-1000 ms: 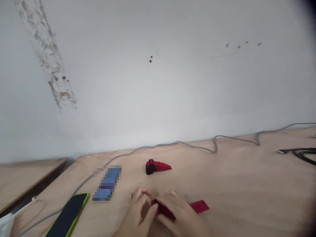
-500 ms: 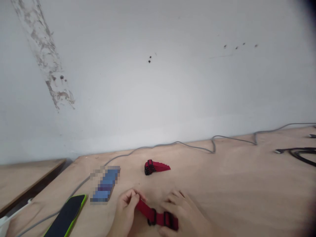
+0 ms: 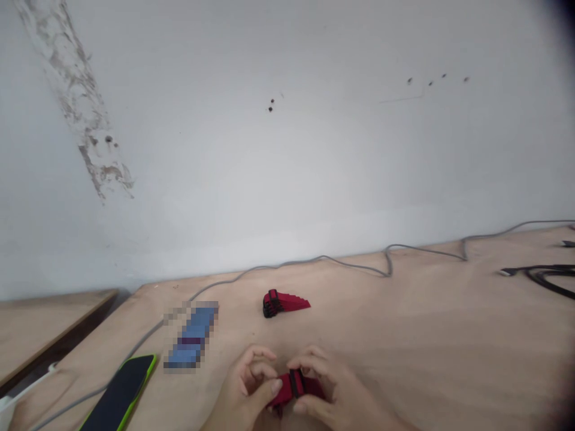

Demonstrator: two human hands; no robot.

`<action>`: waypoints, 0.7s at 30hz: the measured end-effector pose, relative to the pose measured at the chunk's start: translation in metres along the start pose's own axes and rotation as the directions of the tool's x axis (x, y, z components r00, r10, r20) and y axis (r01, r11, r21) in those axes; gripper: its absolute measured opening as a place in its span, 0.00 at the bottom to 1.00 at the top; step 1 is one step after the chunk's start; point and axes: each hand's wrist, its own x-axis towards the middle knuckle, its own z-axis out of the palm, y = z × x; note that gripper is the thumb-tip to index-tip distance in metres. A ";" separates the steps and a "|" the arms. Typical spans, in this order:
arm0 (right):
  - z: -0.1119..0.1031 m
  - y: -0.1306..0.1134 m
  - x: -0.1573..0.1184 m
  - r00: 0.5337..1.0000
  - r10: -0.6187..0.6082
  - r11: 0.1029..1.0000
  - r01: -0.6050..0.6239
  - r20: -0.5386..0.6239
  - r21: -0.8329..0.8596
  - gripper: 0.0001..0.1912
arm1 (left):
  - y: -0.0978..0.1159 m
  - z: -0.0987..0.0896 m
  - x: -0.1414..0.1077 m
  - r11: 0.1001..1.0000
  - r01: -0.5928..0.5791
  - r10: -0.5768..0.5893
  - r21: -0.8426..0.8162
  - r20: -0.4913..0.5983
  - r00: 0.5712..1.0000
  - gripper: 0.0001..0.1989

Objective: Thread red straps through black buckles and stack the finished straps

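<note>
A red strap (image 3: 282,392) with a black buckle is held low over the table at the bottom centre. My left hand (image 3: 251,389) has its thumb pressed on the strap's left part. On the right side, my right hand (image 3: 326,383) grips the strap by the buckle between thumb and fingers. The strap is folded short between the two hands, and its lower part is mostly hidden. Farther back on the table lies a stacked bundle of red straps (image 3: 290,301) with black buckles, touched by neither hand.
A phone in a green case (image 3: 119,392) and a blurred blue item (image 3: 193,335) lie at left. A grey cable (image 3: 265,267) runs along the wall (image 3: 314,149). Black cables (image 3: 548,278) lie at the right on the wooden table (image 3: 426,335).
My hands have come closer together. The strap, earlier stretched out between them with two black pieces showing, is now folded short, and my left thumb has moved down and right.
</note>
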 end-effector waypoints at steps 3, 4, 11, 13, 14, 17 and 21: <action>0.005 0.004 0.000 0.998 -0.017 1.000 0.016 0.057 0.018 0.14 | 0.002 0.004 -0.003 1.000 0.007 -0.007 0.006 0.034 0.999 0.22; 0.006 0.005 0.000 0.997 -0.018 1.000 0.016 0.070 0.027 0.14 | 0.002 0.006 -0.005 1.000 0.011 -0.011 0.005 0.039 0.999 0.23; 0.009 0.004 0.000 0.995 0.017 1.000 -0.015 -0.101 0.016 0.15 | 0.001 0.006 -0.007 0.981 -0.068 0.072 0.181 -0.013 0.997 0.18; 0.011 0.003 0.001 0.979 0.113 0.993 -0.117 -0.172 -0.016 0.07 | -0.003 0.004 -0.007 0.949 -0.115 0.138 0.294 -0.059 0.989 0.14; 0.012 0.003 0.002 0.973 0.152 0.988 -0.156 -0.175 -0.012 0.05 | -0.006 0.004 -0.008 0.923 -0.136 0.168 0.360 -0.061 0.984 0.13; 0.017 0.005 0.004 0.967 0.223 0.975 -0.219 -0.125 0.049 0.06 | -0.013 0.004 -0.012 0.826 -0.178 0.212 0.534 -0.003 0.977 0.14; 0.022 0.006 0.003 0.972 0.204 0.978 -0.197 -0.119 0.069 0.07 | -0.015 0.008 -0.014 0.614 -0.244 0.317 0.751 0.050 0.947 0.26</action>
